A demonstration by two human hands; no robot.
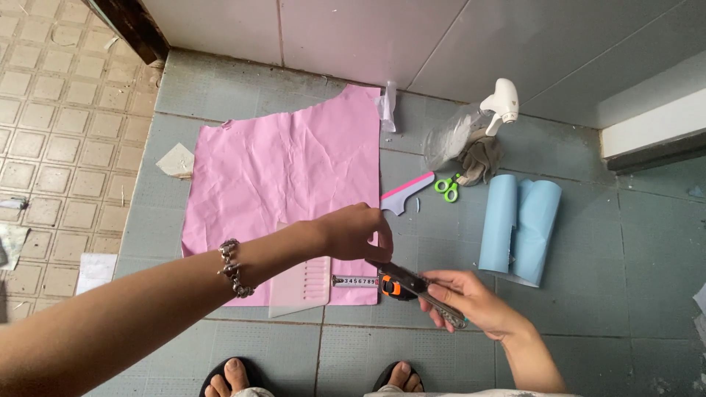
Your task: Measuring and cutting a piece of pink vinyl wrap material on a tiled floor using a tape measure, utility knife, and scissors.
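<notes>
My right hand [471, 298] holds a metal utility knife [423, 289] low in the middle of the view. My left hand [353, 231], with a chain bracelet on the wrist, reaches across and pinches the knife's front end. Below both hands a pink sheet of paper [287, 173] lies crumpled on the grey tiled floor. On the sheet's near edge rest a pale pink comb-like scraper [301, 287] and an orange and black tape measure [390, 285] with a short length of tape pulled out.
To the right lie two light blue rolls [521, 220], green-handled scissors [447, 187], a pink-edged squeegee [406, 192], a white spray bottle [501, 103] with a grey cloth and a clear bag. White walls stand behind. Beige tiles lie left. My toes [316, 375] show below.
</notes>
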